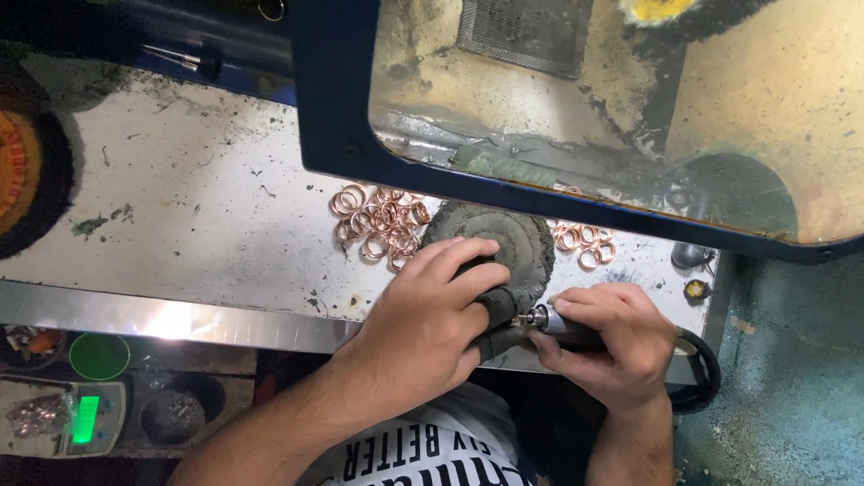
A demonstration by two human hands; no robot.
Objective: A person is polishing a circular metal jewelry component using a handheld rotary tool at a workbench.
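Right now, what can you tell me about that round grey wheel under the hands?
The grey wheel is a thick disc of dirty, fuzzy cloth-like material with a frayed rim. It sits on the white speckled bench between two heaps of copper-coloured rings. The left hand rests its fingers over its front; the right hand holds a slim rotary tool just beside it.

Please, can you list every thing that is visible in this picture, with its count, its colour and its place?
copper rings: many, copper pink, a pile on the bench left of the wheel; fewer right of it
buffing wheel: one, grey-green, centre
rotary handpiece: one, black and silver, in right hand
bench top: one, white, dirty
hood: one, blue frame, clear window, above the bench
brush wheel: one, orange and black, left edge
scale: one, green display, lower left
left hand: on a dark pad against the wheel
right hand: grip closed on handpiece
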